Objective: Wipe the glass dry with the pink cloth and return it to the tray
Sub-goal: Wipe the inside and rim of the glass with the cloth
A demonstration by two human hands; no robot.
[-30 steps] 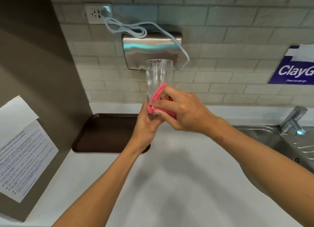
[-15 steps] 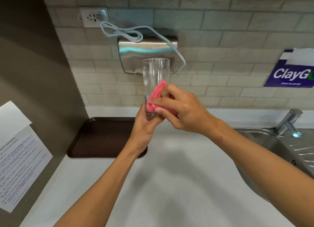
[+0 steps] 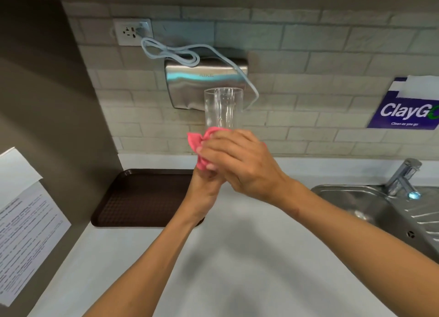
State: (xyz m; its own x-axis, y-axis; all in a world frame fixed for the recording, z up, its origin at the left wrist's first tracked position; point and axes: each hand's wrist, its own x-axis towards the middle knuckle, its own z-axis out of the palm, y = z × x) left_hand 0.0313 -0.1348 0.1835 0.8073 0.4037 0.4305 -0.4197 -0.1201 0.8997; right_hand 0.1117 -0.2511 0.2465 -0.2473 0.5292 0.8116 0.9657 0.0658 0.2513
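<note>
A tall clear glass (image 3: 223, 110) stands upright in the air above the counter, its base held from below by my left hand (image 3: 204, 193). My right hand (image 3: 240, 162) presses a crumpled pink cloth (image 3: 202, 148) around the glass's lower part, covering its bottom. The dark brown tray (image 3: 142, 195) lies on the counter to the left, under and behind my left wrist, with nothing on its visible surface.
A steel hand dryer (image 3: 204, 84) with a looped cable hangs on the tiled wall behind the glass. A steel sink (image 3: 370, 207) and tap (image 3: 403, 176) sit at the right. Printed papers (image 3: 21, 217) hang on the brown side wall at the left.
The pink cloth and my right hand have slid down and around to the glass's left lower side. The view has shifted slightly; the glass stays upright in my left hand.
</note>
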